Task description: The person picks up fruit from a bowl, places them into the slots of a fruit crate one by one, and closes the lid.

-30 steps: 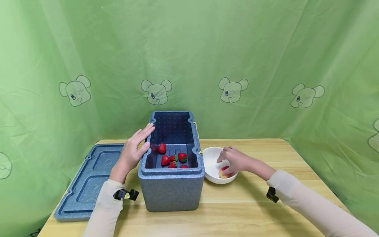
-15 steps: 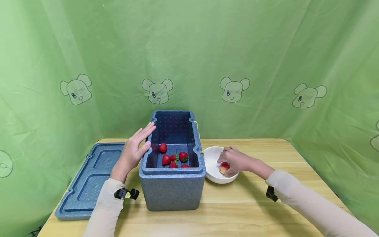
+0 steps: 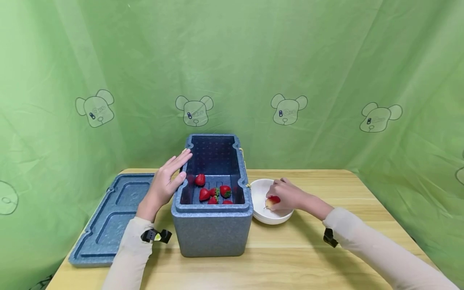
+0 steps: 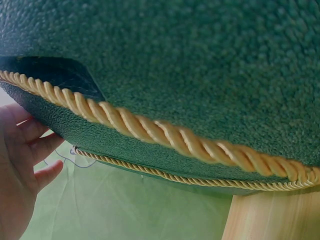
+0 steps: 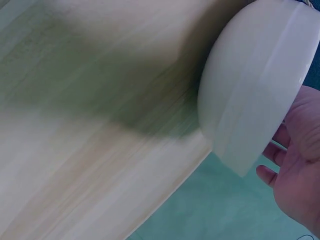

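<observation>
My left hand [image 3: 162,187] rests with straight fingers on the left rim of a blue-grey foam box [image 3: 212,233]. Several strawberries [image 3: 204,195] lie on the box's floor. Beside the box, my right hand [image 3: 288,196] reaches into a white bowl [image 3: 270,219] and pinches a small red-and-yellow fruit [image 3: 272,201] with a thin stem, partly hidden by the fingers. In the left wrist view the fingertips touch the box wall above a twisted yellow cord [image 4: 140,127]. The right wrist view has the bowl's outer side [image 5: 245,85] hiding the fruit.
A blue-grey lid [image 3: 116,225] lies on the wooden table [image 3: 304,257], left of the box. Behind the table hangs a green curtain [image 3: 232,60] with bear-head prints. The bowl stands close against the box's right side.
The fruit has turned within my right fingers and shifted slightly up and left, its stem now pointing left. My left hand keeps its place on the box rim.
</observation>
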### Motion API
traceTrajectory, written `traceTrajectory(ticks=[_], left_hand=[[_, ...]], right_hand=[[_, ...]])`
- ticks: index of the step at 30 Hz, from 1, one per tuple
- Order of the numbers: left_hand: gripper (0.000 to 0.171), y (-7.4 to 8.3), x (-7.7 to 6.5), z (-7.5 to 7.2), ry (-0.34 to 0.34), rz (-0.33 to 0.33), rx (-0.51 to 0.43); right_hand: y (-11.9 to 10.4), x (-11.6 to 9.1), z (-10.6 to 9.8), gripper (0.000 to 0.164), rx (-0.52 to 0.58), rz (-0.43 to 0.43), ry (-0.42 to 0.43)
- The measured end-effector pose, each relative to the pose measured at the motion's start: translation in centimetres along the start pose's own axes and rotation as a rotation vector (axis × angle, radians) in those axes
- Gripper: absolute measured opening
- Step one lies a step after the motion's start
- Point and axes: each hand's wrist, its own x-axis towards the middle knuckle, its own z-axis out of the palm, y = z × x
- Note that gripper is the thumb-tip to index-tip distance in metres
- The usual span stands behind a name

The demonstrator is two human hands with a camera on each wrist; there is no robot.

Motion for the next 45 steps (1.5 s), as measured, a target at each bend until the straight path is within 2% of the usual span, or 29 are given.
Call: traceTrajectory(ticks=[9, 32, 45], left_hand=[[0.055, -0.2, 0.0, 0.0, -0.003, -0.002, -0.001], [0.055, -0.2, 0.0, 0.1, -0.009, -0.004, 0.001], [0.055, 0.0, -0.1, 0.0, -0.008, -0.011, 0.003]], right_hand=[[0.2, 0.2, -0.5, 0.043, -0.001, 0.024, -0.048], [-1.0, 1.1, 0.2, 0.034, 0.047, 0.037, -0.006], [-1.7, 1.5, -1.3, 0.039, 0.169, 0.094, 0.138]])
